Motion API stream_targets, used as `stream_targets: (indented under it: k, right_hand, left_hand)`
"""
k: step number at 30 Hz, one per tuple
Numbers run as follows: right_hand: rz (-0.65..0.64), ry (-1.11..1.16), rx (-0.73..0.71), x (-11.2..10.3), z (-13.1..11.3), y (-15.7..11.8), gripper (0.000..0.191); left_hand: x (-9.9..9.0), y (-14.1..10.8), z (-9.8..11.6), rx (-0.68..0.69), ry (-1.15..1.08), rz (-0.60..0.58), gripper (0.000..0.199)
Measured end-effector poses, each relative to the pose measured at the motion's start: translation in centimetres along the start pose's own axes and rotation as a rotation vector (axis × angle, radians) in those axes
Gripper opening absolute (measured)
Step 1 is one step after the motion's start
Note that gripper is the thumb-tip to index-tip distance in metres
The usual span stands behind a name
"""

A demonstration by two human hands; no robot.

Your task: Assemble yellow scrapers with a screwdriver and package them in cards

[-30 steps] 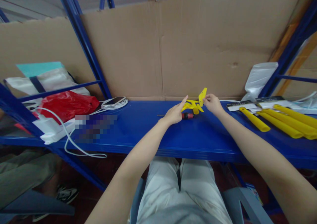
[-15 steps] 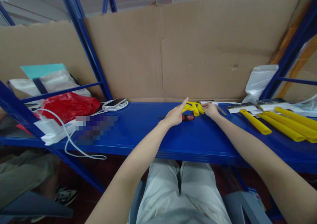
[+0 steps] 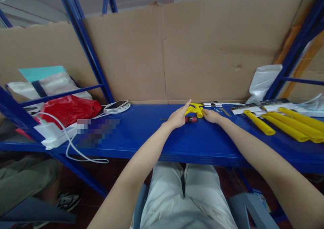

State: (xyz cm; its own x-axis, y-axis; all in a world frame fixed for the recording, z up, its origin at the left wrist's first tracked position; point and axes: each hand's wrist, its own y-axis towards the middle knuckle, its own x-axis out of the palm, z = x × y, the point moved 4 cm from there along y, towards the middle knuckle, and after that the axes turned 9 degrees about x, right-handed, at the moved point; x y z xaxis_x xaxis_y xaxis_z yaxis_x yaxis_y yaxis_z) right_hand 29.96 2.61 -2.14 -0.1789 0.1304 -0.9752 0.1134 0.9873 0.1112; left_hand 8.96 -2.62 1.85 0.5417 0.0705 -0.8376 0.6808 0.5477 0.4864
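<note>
Here our outstretched left hand [image 3: 178, 118] touches the yellow part [image 3: 198, 112]; beside it our right hand [image 3: 212, 116] curls, both grips unclear; rightward lie illegible cards [image 3: 240, 110].

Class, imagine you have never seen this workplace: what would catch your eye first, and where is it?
Probably the bright yellow, branching plastic-looking piece between the person's bare left hand and bare right hand, on the glossy blue worktop. Next might come the long yellow rounded bars lying at the right, then the crumpled red plastic bag at the left.
</note>
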Motion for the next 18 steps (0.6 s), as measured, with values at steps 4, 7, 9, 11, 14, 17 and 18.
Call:
stream_targets:
  k: [4, 7, 9, 11, 14, 17, 18]
  right_hand:
    - [-0.047, 0.051, -0.058, -0.5, 0.1, -0.5, 0.048]
    - [-0.1, 0.072, -0.097, -0.9, 0.0, -1.0, 0.051]
    - [-0.117, 0.074, -0.114, -1.1, -0.1, -1.1, 0.051]
    - [-0.105, 0.063, -0.116, -1.3, -0.1, -1.1, 0.047]
    - [-0.057, 0.031, -0.1, -1.5, -0.1, -1.2, 0.042]
    - [-0.03, -0.024, -0.046, -1.7, -0.4, -1.5, 0.041]
    - [-0.026, -0.046, -0.027, -1.8, -0.5, -1.6, 0.041]
  left_hand:
    - [0.0, -0.1, 0.0, -0.003, -0.004, 0.001, 0.089]
    - [0.0, -0.1, -0.1, 0.004, -0.017, 0.014, 0.089]
    - [0.0, -0.1, -0.2, 0.006, -0.026, 0.02, 0.09]
    - [0.1, -0.1, -0.3, 0.005, -0.031, 0.022, 0.09]
    - [0.2, 0.0, -0.4, 0.013, -0.038, 0.022, 0.089]
    - [0.2, 0.1, -0.4, 0.026, -0.046, 0.023, 0.09]
    - [0.2, 0.1, -0.3, 0.028, -0.048, 0.024, 0.09]
